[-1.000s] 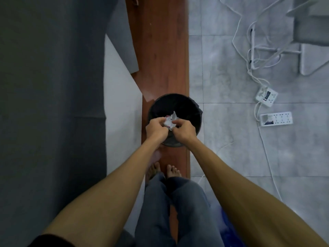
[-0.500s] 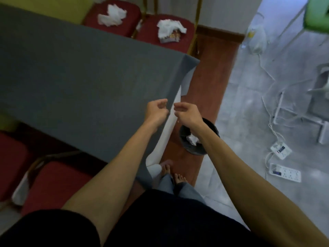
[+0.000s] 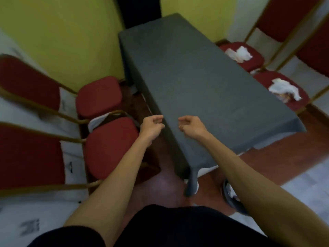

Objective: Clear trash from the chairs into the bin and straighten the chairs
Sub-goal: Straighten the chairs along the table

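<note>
Both half-curled, seemingly empty, left hand [image 3: 151, 126], right hand [image 3: 193, 127]

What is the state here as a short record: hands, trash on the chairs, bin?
Left hand: raised, fingers loosely curled, holding nothing
Right hand: the same, above the grey table
Trash: white wad on the far right chair; second wad on the near right chair
Left chairs: far left seat and near left seat, red, beside the table, no trash visible on them
Bin: by the table corner, mostly hidden behind the right forearm
</note>
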